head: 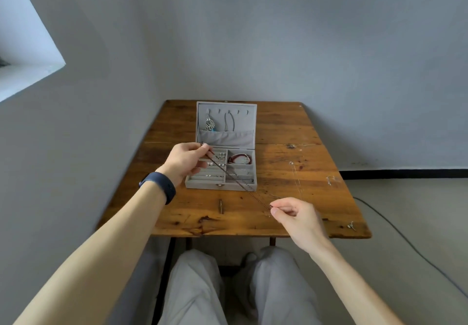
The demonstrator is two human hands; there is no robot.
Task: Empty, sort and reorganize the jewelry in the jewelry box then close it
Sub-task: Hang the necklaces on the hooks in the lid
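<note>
Grey velvet jewelry box (220,186) open on wooden table (291,172): earrings (220,157) in left rows, red bracelet (239,159) top-right compartment, pendant (209,124) hung in lid. Dark chain (260,198) stretched across box, ends pinched by left hand (186,159) and right hand (295,217).

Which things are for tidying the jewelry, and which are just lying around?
For the job: jewelry box, dark chain pinched between left hand and right hand, red bracelet in the box, silver pieces on the table.
Just lying about: cable on the floor, blue wristband.
</note>
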